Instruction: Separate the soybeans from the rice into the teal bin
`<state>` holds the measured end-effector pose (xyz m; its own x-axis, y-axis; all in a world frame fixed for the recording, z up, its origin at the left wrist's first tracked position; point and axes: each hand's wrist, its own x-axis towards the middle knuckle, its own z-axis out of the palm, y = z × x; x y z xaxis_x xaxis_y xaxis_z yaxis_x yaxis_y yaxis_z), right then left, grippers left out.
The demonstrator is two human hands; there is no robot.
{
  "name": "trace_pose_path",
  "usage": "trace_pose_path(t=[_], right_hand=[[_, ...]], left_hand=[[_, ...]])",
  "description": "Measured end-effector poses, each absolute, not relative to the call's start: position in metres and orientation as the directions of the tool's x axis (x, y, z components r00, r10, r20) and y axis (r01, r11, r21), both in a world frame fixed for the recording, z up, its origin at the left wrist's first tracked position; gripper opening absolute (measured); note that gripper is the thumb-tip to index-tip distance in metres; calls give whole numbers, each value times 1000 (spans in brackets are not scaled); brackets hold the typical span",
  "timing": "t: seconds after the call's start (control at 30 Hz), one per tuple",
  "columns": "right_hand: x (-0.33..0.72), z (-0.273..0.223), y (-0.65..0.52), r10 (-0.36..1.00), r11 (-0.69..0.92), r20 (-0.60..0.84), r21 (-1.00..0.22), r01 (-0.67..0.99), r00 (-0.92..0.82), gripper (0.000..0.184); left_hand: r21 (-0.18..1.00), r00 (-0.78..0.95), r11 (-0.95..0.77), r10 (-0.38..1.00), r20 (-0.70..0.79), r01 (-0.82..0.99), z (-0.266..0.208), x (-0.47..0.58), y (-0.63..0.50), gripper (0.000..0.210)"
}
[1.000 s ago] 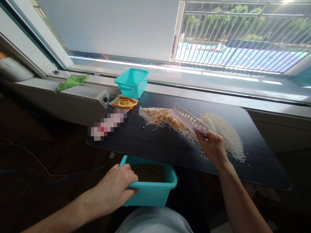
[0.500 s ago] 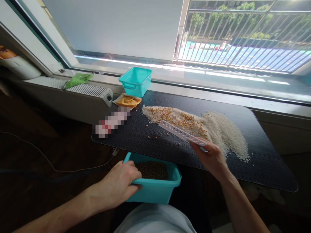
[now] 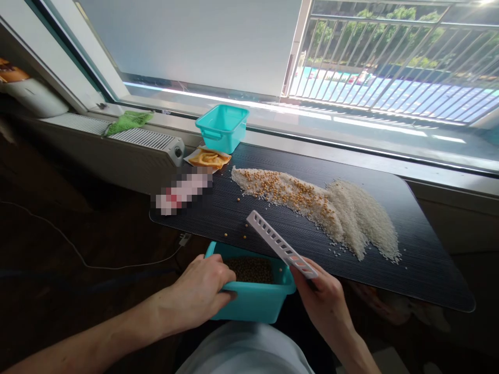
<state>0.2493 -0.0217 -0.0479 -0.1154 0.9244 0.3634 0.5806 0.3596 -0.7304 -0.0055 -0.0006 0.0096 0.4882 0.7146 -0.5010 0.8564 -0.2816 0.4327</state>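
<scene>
My left hand (image 3: pixel 206 285) is closed on the near-left rim of a turquoise plastic bin (image 3: pixel 249 306), which sits below the table's front edge. Inside the bin lies a layer of small brownish beans or grains (image 3: pixel 251 271). In my right hand (image 3: pixel 325 293) is a thin white slotted plastic strip (image 3: pixel 268 240), tilted over the table's front edge at the bin's right side. Beyond the strip spreads a pile of white rice-like grains (image 3: pixel 360 223), with round yellow beans (image 3: pixel 273 184) strewn over its left part. A few loose beans (image 3: pixel 245 237) lie near the front edge.
A second turquoise bin (image 3: pixel 222 130) stands at the back left of the dark table (image 3: pixel 424 270). Near it lie a yellow folded item (image 3: pixel 209 158) on white paper and a blurred-out packet (image 3: pixel 183 193). A green cloth (image 3: pixel 130 122) rests on the radiator (image 3: pixel 144 143); a white cable (image 3: pixel 117 268) hangs left.
My right hand has drawn the slotted strip away from the pile, toward me and the bin. Some loose beans have shifted nearer the front edge. My left hand keeps its hold on the bin.
</scene>
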Motion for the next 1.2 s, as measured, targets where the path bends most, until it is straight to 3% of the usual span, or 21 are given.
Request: trace_pose_path(t=[0.27, 0.43, 0.73, 0.97, 1.2], right_hand=[[230, -32, 43, 892, 443, 396, -680, 584, -216, 20], [215, -39, 83, 910, 412, 322, -645, 644, -260, 26], [237, -34, 47, 837, 479, 205, -724, 497, -508, 26], [274, -41, 65, 906, 389, 400, -652, 651, -140, 21], [278, -40, 81, 920, 311, 386, -607, 731, -71, 25]], left_hand=[[409, 446, -241, 714, -539, 880, 16, -33, 1, 15], [372, 399, -216, 743, -538, 903, 18, -44, 0, 17], [392, 399, -199, 744, -536, 898, 15, -46, -2, 17], [376, 413, -235, 751, -515, 896, 11, -38, -5, 18], [370, 425, -251, 735, -528, 894, 13, -31, -6, 18]])
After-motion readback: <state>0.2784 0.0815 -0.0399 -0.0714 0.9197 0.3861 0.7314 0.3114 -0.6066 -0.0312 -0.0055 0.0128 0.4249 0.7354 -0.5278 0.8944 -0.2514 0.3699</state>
